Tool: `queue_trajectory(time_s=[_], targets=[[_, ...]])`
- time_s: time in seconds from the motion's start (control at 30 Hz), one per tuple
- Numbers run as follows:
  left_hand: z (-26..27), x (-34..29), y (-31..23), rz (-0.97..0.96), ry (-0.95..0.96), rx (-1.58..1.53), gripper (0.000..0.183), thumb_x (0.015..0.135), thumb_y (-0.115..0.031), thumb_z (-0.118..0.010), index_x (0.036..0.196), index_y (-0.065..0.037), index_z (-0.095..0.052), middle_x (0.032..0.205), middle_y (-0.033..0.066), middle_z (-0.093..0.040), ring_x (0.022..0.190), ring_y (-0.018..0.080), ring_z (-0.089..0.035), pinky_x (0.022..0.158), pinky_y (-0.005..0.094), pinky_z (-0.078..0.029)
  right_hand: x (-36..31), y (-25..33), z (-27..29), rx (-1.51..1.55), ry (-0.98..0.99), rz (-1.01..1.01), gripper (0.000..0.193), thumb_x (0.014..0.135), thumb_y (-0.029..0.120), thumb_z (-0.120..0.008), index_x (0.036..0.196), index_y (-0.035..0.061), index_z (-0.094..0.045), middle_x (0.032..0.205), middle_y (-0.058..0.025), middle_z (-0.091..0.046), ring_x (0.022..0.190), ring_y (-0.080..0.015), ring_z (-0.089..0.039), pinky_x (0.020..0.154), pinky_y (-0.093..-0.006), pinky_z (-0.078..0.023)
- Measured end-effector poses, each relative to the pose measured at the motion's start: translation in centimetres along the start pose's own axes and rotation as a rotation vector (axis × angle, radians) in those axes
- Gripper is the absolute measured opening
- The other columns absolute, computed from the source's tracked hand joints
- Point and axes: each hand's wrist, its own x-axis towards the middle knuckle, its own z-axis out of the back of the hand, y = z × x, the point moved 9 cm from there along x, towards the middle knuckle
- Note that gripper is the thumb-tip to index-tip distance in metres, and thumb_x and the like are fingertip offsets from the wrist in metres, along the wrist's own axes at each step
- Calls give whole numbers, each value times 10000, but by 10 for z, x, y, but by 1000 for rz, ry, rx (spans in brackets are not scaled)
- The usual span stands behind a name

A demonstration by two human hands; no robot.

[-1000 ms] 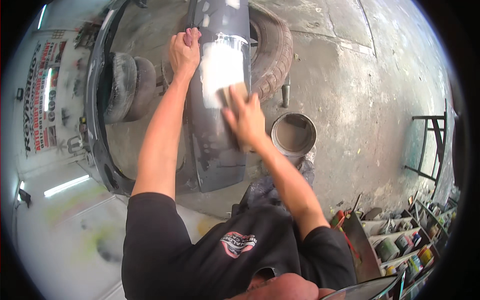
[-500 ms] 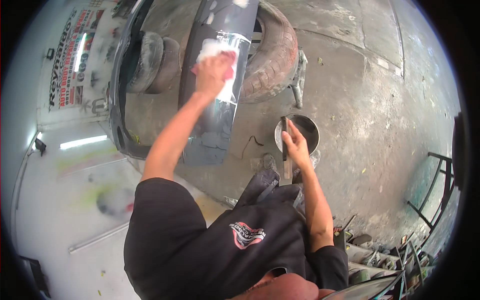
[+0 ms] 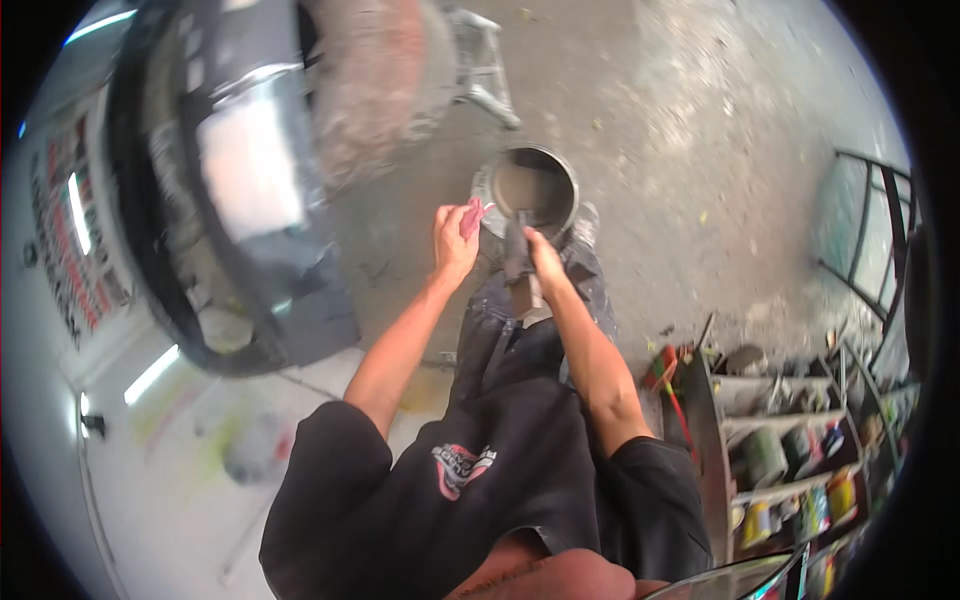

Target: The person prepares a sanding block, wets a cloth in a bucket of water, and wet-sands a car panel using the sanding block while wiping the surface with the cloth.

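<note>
My left hand (image 3: 455, 243) is closed on a crumpled red rag (image 3: 471, 219), held just left of a round bucket (image 3: 575, 190). My right hand (image 3: 545, 262) grips a long, dark sanding block (image 3: 517, 250) with a paler lower end, at the bucket's near edge. Greyish liquid seems to fill part of the bucket. To the left is a dark grey car body panel (image 3: 325, 310) bearing a large white patch (image 3: 252, 165). Neither hand touches the panel. The panel is smeared by motion.
A tire (image 3: 385, 85) lies behind the panel, beside a metal stand (image 3: 487, 75). At right a dark metal frame (image 3: 868, 235) stands on the concrete floor. Shelves (image 3: 785, 420) with cans and bottles are at the lower right; a white wall is at left.
My left hand has left the white patch and come right, toward the bucket, with the red rag. The sanding block stays in my right hand, now lower at the bucket. The view has turned rightward.
</note>
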Motion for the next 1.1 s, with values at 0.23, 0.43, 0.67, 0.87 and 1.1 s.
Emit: queue_trajectory(time_s=[0.23,0.43,0.67,0.87,1.1], targets=[[-164,-33,141,387,133,-95,305,964,-293,-723,1067,-8,-692,1050,199,-690,966,375,-675,843,452,-542,76,-20,-4,73,-84,-34,496,965,344,-770,1312,32,-600,1069,-90,-705,898,-164,-690,727,-322,-579],[-287,-3,228,695,436,-152,336,929,-295,-753,1098,-9,-700,918,179,-716,912,364,-674,852,439,-544,201,-19,96,-689,-616,259,836,886,458,-787,1489,13,-416,1154,-285,-672,1060,-405,-680,958,-449,-539],[-386,39,305,83,492,296,413,865,-233,-766,1227,-74,-644,1187,235,-606,1065,434,-585,949,538,-501,318,-24,113,-1071,-697,201,884,941,480,-680,1520,-39,-260,1401,-483,-387,1201,-608,-542,980,-581,-510],[-452,-32,410,193,881,428,496,1022,-265,-513,1478,-77,-454,1567,307,-325,1452,521,-289,1210,609,-232,369,-58,116,-996,-564,-30,718,985,433,-607,1453,-73,-408,1491,-407,-402,1392,-562,-403,1146,-582,-382],[-452,-26,403,283,1067,488,494,1037,-319,-536,1474,-87,-525,1456,211,-572,1322,407,-561,1049,554,-455,389,-79,130,-725,-111,-199,838,969,520,-667,1486,-105,-459,1464,-307,-551,1360,-385,-553,1128,-432,-425]])
